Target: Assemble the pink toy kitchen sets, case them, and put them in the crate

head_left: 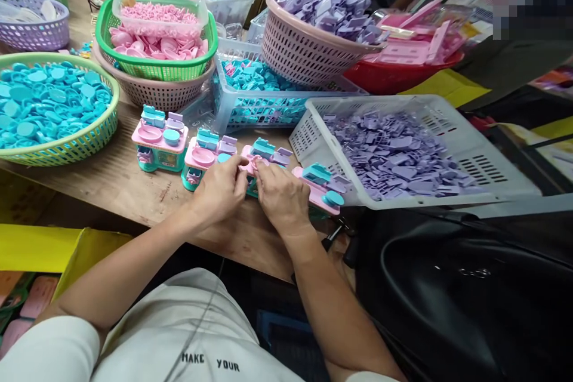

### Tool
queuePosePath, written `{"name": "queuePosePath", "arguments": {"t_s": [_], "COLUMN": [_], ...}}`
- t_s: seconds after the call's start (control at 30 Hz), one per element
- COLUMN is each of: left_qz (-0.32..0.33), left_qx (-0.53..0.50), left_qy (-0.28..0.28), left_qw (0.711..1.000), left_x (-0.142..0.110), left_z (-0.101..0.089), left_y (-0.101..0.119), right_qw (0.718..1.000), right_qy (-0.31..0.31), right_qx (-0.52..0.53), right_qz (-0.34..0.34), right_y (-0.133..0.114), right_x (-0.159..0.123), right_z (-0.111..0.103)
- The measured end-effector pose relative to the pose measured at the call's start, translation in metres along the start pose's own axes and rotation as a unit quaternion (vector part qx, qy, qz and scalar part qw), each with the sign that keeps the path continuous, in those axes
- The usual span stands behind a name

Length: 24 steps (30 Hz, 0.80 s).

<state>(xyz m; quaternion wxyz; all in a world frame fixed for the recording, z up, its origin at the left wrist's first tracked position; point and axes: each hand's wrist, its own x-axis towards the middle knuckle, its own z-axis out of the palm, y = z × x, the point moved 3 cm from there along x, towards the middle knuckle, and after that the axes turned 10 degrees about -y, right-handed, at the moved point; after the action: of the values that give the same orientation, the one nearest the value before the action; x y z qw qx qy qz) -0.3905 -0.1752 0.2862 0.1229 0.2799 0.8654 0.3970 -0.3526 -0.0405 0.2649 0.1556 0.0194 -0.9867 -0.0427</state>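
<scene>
Four small toy kitchens stand in a slanting row along the table edge, so several in all: the leftmost toy kitchen, a second toy kitchen, a third partly covered by my hands, and the rightmost toy kitchen. Each has a pink top with teal and lilac parts. Over the third one, my left hand and my right hand meet with bent, closed fingers. Between their fingertips shows a small pink plastic piece. My fingers hide most of its shape and how it sits on the pink top.
A green-rimmed basket of teal pieces stands left. Behind are a green basket of pink parts, a clear crate of teal pieces and a pink basket of lilac pieces. At right lies a white crate; a hammer lies nearby.
</scene>
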Motion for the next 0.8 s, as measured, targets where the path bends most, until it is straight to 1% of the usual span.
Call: {"name": "queuePosePath", "arguments": {"t_s": [0.07,0.13,0.2,0.3,0.43,0.57,0.67,0.8], "left_qz": [-0.01,-0.022,-0.027,-0.015,0.01,0.028,0.044,0.056], "left_qx": [0.084,0.166,0.224,0.262,0.263,0.254,0.255,0.245], "left_qy": [-0.033,-0.07,-0.1,-0.125,-0.118,-0.105,-0.091,-0.089], "left_qw": [0.996,0.983,0.969,0.957,0.957,0.961,0.962,0.964], "left_x": [-0.005,-0.009,-0.011,-0.011,-0.011,-0.012,-0.013,-0.013], "left_z": [0.007,0.017,0.027,0.038,0.044,0.046,0.048,0.048], "left_y": [0.0,0.001,0.0,-0.002,-0.005,-0.008,-0.011,-0.011], "right_qw": [1.0,0.999,0.998,0.995,0.994,0.994,0.993,0.99], "right_qy": [0.005,0.021,0.048,0.086,0.1,0.089,0.068,-0.01], "right_qx": [-0.002,-0.003,-0.003,0.001,-0.007,-0.054,-0.093,-0.116], "right_qz": [0.017,0.029,0.038,0.055,0.046,0.009,-0.029,-0.075], "right_y": [-0.003,-0.003,0.0,0.006,0.006,0.0,-0.002,0.002], "right_x": [-0.001,-0.002,-0.002,-0.003,-0.004,-0.004,-0.004,-0.003], "right_z": [0.001,0.001,-0.001,-0.004,-0.005,-0.003,-0.004,-0.01]}}
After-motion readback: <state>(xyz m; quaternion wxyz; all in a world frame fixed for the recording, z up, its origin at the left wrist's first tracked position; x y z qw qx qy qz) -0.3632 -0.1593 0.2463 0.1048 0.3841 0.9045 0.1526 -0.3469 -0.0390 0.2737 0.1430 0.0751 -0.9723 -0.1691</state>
